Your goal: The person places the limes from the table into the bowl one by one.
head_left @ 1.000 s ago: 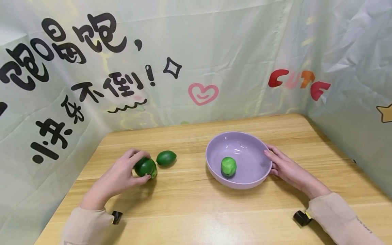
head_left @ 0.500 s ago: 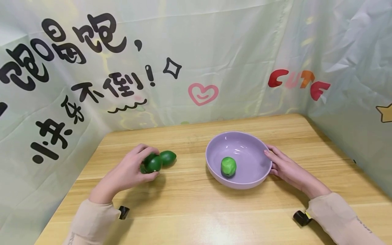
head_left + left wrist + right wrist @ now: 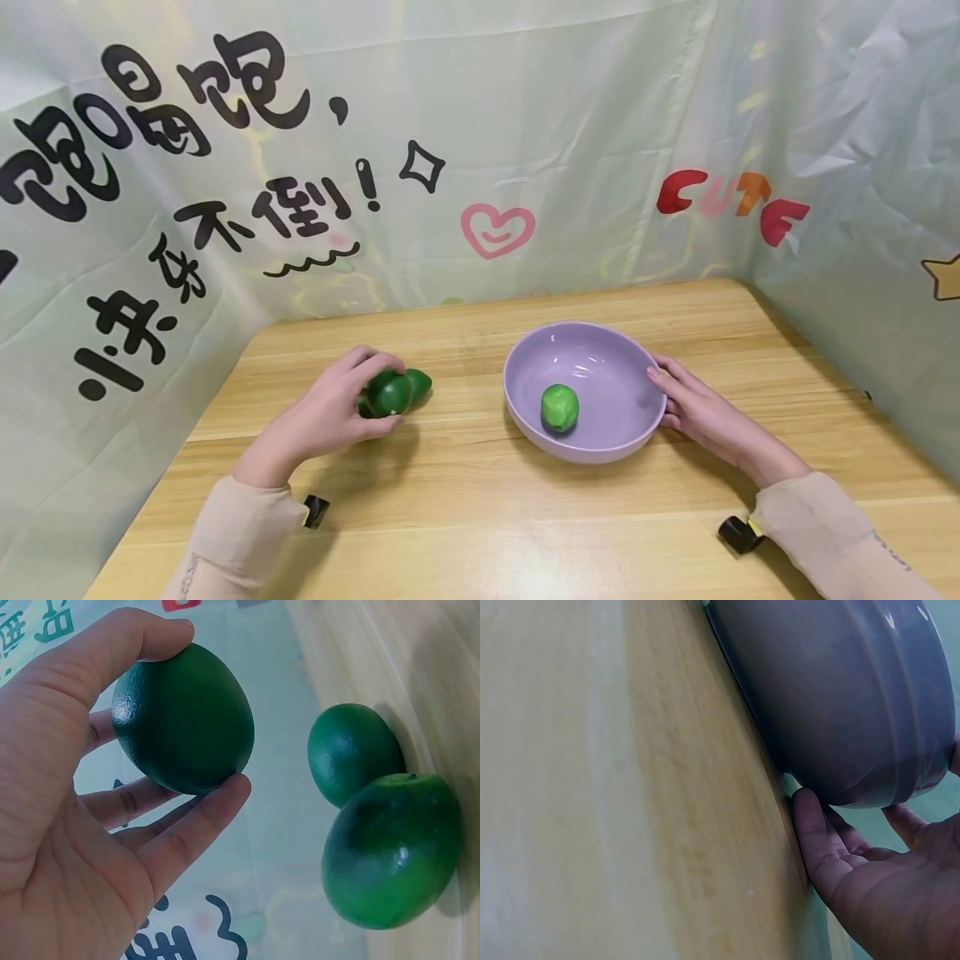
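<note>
My left hand [image 3: 337, 408] grips a smooth dark green lime [image 3: 187, 720] between thumb and fingertips, raised off the table. Below it two more green fruits lie side by side on the wood: a small lime [image 3: 352, 750] and a larger, paler-bottomed green fruit [image 3: 394, 855]. The held lime partly covers both in the head view. My right hand [image 3: 697, 412] holds the right side of a purple bowl [image 3: 607, 392], thumb over the rim and fingers against the outer wall. Inside the bowl, left of its middle, sits a bright green lime-like fruit [image 3: 559, 408].
The wooden table [image 3: 465, 508] runs under everything. A pale printed cloth [image 3: 585, 150] with black lettering and a pink heart hangs behind it and along both sides. A small black device [image 3: 315, 510] sticks out from each sleeve.
My left hand has moved right and slightly away from me with the lime, which now overlaps the small lime behind it. My right hand and the bowl stay in place.
</note>
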### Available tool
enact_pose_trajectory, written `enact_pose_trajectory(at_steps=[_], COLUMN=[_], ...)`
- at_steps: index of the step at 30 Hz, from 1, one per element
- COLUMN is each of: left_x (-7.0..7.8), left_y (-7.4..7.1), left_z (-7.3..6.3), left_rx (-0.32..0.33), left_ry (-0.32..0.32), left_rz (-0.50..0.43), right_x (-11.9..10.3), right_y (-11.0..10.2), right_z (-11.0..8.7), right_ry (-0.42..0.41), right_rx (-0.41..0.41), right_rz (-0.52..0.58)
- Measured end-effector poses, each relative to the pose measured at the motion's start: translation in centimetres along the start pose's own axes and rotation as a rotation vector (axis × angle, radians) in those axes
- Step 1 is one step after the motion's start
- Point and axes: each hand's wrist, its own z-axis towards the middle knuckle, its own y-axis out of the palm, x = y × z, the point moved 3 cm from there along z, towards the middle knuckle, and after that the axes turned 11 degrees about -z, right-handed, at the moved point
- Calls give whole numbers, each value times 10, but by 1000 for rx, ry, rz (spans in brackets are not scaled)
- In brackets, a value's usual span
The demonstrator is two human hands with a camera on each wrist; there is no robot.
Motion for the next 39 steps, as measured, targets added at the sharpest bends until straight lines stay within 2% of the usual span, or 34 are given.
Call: enact_pose_trajectory(at_steps=[16,28,39], left_x=[11,22,27], left_y=[3,6,10], left_z=[17,30,38], left_rx=[-13,-40,-58], left_ry=[48,45,71], left_rz=[-19,-54,-61], right_x=[1,-1,0], right_y=[-1,-1,-1], right_z=[-1,-2,-1], right_ry=[3,-1,-1], right_rx=[0,-2,0], right_rz=[-5,0,5])
